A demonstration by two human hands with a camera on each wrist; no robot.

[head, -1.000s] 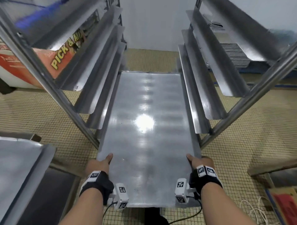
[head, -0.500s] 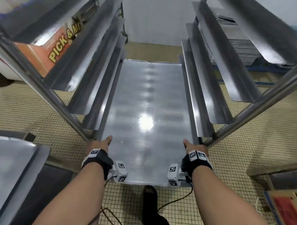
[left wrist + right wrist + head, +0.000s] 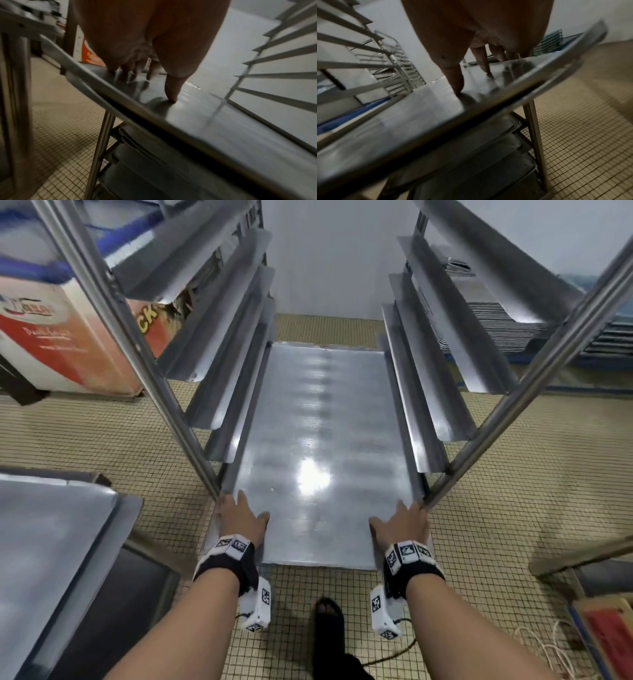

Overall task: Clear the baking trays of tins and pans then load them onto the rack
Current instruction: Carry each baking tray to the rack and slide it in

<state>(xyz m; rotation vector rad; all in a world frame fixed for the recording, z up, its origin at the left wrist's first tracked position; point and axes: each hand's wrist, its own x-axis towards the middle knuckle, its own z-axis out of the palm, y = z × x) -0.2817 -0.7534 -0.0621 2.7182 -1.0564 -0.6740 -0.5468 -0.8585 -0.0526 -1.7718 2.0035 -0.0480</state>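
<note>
An empty steel baking tray (image 3: 322,422) lies flat on the lowest visible pair of rails of the rack (image 3: 527,378), with its near end sticking out past the front posts. My left hand (image 3: 241,518) rests on top of the tray's near left corner, fingers straight and pointing forward beside the left post. My right hand (image 3: 400,523) rests the same way on the near right corner. In the left wrist view the fingertips (image 3: 172,99) press on the tray (image 3: 223,121). The right wrist view shows the fingertips (image 3: 458,92) touching the tray (image 3: 419,115).
Empty angled rails (image 3: 219,344) run up both sides of the rack. More trays (image 3: 154,169) sit on lower levels. A steel table (image 3: 51,542) stands at the left, a stack of trays (image 3: 507,330) at the back right, a cardboard box (image 3: 606,635) on the tiled floor.
The tray has slid deeper into the rack. Both hands have shifted from holding the tray's side edges to lying on top of its near corners.
</note>
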